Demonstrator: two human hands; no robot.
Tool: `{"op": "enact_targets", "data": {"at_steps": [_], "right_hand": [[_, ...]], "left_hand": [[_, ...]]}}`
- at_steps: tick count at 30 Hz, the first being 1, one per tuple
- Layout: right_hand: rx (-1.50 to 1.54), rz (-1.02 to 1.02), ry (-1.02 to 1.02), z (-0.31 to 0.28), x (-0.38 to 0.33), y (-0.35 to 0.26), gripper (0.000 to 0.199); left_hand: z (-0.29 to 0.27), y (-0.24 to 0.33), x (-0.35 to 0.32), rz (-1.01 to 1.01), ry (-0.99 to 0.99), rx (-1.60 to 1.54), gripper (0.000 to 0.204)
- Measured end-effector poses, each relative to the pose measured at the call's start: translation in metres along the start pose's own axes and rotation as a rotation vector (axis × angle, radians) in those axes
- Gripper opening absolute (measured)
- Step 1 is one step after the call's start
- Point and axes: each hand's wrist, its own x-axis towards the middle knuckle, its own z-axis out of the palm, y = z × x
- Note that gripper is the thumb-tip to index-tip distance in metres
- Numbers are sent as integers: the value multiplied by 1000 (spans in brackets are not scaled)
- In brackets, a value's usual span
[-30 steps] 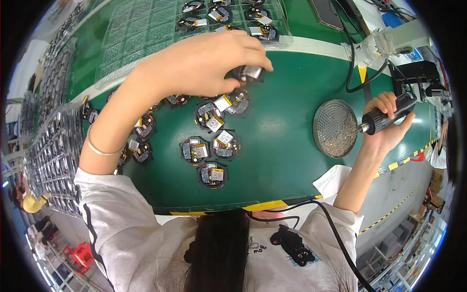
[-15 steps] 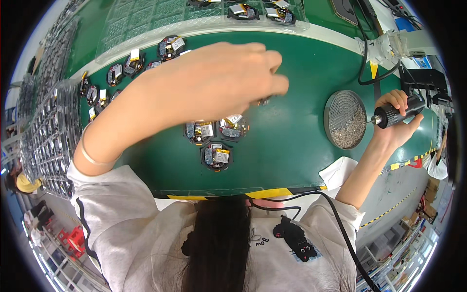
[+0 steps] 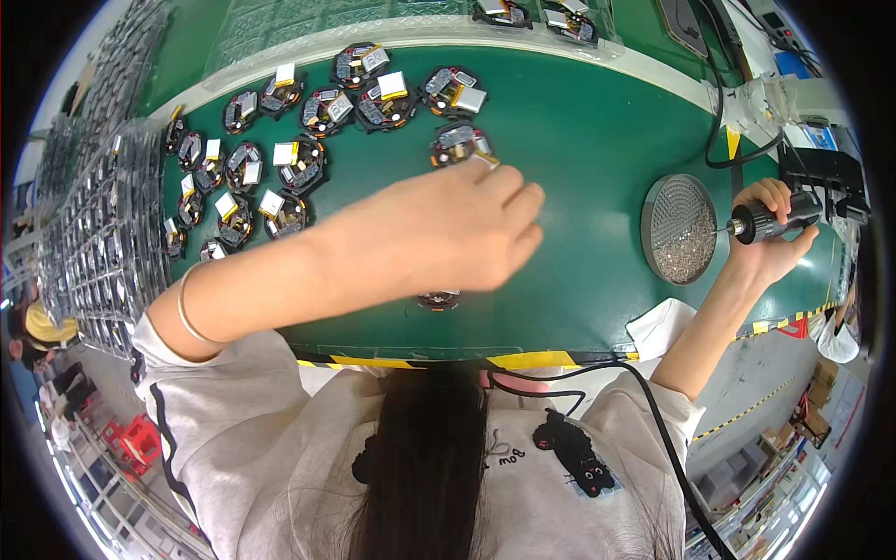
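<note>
My left hand (image 3: 476, 224) reaches across the middle of the bench, slightly blurred, its fingers curled inward. Its fingertips face down out of sight, so whatever they hold, if anything, is hidden. Just beyond the knuckles lies a round black circuit-board assembly (image 3: 457, 145). Another assembly (image 3: 439, 301) shows partly below the wrist. On the right, my right hand (image 3: 767, 210) is closed around a black electric screwdriver (image 3: 763, 220). The screwdriver's thin bit points left, over the rim of a round grey dish (image 3: 661, 201) holding many small screws (image 3: 686, 247).
Several similar assemblies with silver battery packs (image 3: 301, 165) cover the left of the green bench. Stacked clear trays (image 3: 107, 243) stand at the left edge. A white cloth (image 3: 661, 327) lies at the front right. A black cable (image 3: 714, 121) loops down at the back right.
My left hand has drawn back toward me, uncovering the assembly beyond it and hiding others beneath it. My right hand still holds the screwdriver by the dish.
</note>
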Motion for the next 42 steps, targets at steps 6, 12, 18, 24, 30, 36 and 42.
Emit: {"op": "enact_targets", "data": {"at_steps": [6,12,18,24,30,36,42], "right_hand": [[-24,-7,43,-3,0,-1,58],[-11,6,30,-7,0,-3,57],[16,5,100,5,-2,5,60],[19,-16,91,5,-4,6,58],[34,4,30,7,-7,10,52],[41,-8,36,5,-9,14,49],[37,-39,30,9,-11,13,47]], "left_hand": [[-11,60,-26,-105,-62,-1,33],[10,72,-39,-219,10,-18,30],[13,63,-38,-159,40,-7,28],[-11,14,-19,-122,205,-235,37],[-5,-130,-22,-455,446,-387,47],[23,-164,-8,-474,523,-399,47],[14,-206,14,-466,546,-364,48]]}}
